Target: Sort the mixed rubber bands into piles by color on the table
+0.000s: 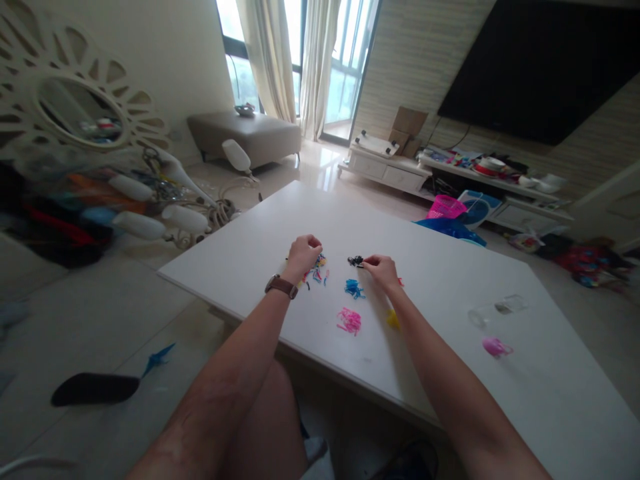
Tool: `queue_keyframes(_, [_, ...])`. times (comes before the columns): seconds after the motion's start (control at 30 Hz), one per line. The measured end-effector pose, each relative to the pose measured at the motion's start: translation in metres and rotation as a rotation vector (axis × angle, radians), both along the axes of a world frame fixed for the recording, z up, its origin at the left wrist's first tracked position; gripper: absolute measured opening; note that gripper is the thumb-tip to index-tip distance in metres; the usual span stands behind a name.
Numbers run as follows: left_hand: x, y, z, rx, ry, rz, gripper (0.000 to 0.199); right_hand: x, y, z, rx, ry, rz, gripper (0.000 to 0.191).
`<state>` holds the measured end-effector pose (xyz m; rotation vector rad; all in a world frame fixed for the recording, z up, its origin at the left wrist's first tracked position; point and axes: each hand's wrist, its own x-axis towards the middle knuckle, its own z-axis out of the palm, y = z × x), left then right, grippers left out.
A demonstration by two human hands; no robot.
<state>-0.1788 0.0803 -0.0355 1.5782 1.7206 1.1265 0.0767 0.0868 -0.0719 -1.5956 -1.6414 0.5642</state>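
Note:
My left hand (303, 255) is closed in a pinch over a mixed pile of small coloured pieces (318, 275) on the white table (330, 213). What its fingertips hold, if anything, is too small to make out. To the right, my right hand (381, 272) pinches at the edge of a little heap of black pieces (355, 261), and a small dark piece seems to be at its fingertips. Nearer to me lie a blue heap (354, 289) and a pink heap (349, 321). Yellow pieces (393, 319) and a bit of red (401, 282) show partly behind my right arm.
A clear jar (497, 311) lies on its side on the table's right part, with a pink lid-like object (496, 347) near it. Left of the table stand lamp parts with white shades (185, 218). A pink basket (447, 207) is on the floor beyond.

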Motion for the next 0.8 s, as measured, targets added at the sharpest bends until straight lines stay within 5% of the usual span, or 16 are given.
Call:
queue_keyframes(0.3, [-0.011,-0.006,-0.013,-0.12,0.285,-0.285,0.016,-0.007,0.002,0.012,0.116,0.074,-0.124,0.025])
queue_keyframes(0.6, [-0.016,-0.01,-0.018,-0.172,0.435,-0.516,0.026,-0.021,-0.073,0.0,0.435,0.129,-0.117,0.015])
queue_keyframes(0.8, [-0.016,-0.011,-0.022,-0.198,0.484,-0.538,0.018,-0.024,-0.091,-0.008,0.514,0.027,-0.015,0.015])
